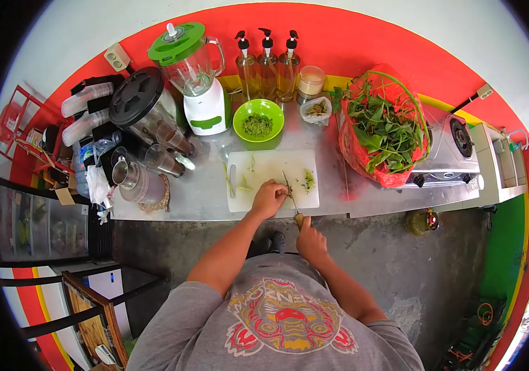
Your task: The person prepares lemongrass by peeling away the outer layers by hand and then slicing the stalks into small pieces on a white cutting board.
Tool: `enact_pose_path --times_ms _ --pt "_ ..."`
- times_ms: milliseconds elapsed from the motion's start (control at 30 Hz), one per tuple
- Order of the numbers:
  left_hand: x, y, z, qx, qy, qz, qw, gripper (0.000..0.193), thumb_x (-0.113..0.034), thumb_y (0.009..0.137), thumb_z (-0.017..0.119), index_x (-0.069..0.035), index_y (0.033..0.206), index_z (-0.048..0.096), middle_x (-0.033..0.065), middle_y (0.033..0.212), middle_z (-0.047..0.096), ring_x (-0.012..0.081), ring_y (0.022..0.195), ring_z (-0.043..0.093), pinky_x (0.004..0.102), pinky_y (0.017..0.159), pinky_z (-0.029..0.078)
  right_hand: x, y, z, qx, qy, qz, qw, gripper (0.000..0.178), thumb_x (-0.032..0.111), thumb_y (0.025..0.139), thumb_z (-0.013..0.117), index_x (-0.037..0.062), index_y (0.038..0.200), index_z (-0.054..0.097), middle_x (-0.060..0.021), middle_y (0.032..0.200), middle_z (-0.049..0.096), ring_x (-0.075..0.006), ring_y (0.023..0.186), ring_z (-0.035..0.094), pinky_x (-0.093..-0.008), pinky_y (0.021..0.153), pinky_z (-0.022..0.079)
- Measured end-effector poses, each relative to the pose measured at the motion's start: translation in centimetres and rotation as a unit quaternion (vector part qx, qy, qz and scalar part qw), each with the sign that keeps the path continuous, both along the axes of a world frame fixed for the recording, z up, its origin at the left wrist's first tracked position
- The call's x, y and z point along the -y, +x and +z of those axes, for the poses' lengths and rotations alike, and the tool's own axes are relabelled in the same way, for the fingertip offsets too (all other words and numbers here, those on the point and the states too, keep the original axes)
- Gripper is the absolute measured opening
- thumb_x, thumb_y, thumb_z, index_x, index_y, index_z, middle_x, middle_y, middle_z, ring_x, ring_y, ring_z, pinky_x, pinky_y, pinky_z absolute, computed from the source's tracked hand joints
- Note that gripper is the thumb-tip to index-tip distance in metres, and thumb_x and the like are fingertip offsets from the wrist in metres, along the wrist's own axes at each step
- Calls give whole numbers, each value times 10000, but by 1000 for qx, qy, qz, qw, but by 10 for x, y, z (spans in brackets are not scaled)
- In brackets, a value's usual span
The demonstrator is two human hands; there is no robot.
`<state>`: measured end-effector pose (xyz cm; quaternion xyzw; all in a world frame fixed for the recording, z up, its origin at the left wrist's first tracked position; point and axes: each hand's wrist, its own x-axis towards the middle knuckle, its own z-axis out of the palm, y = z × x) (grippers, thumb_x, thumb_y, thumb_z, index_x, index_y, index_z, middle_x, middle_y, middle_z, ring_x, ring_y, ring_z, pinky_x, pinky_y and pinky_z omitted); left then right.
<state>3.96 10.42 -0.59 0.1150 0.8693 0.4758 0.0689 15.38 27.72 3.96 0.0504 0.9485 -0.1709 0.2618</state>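
My right hand [312, 241] grips the wooden handle of a kitchen knife [299, 218], its blade pointing away over a white cutting board [270, 162]. Beside the blade, the fingers of my left hand [269, 199] are pinched together on green stems, of which only small bits show at the fingertips. Chopped greens [309, 180] lie to the right of the blade. Several loose pale green stems [228, 179] rest on the board's left part. Behind the board, a bright green bowl [238, 127] contains finely chopped greens [257, 125].
A blender [205, 105], pump bottles [267, 71] and a small tub [315, 111] line the back. At right, a red plastic bag [354, 154] of leafy greens [382, 120] sits before a gas stove [447, 151]. Drink containers and a metal-topped jug [144, 185] crowd the left.
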Motion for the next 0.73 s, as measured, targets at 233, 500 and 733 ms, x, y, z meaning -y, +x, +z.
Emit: enact_pose_path --times_ms 233,500,733 --pt "2 -6 4 16 -20 -19 999 103 -29 804 717 -84 889 733 108 849 597 288 793 616 403 740 507 -2 -9 9 -34 -8 9 999 404 114 918 536 -7 1264 368 -317 950 711 -499 905 705 -586 812 559" --pt "2 -8 -6 4 -3 -12 1000 121 -18 821 768 -27 897 675 102 805 571 234 680 571 370 673 498 -3 -14 1 18 -34 -18 999 445 139 884 580 2 1255 377 -344 1050 689 -512 998 682 -600 901 524" --pt "3 -6 -6 7 7 8 1000 128 -32 844 763 -10 935 676 124 841 600 239 706 610 368 689 513 -13 -25 24 16 -42 -12 999 439 172 892 572 -9 1261 416 -328 1057 695 -499 987 691 -593 895 532"
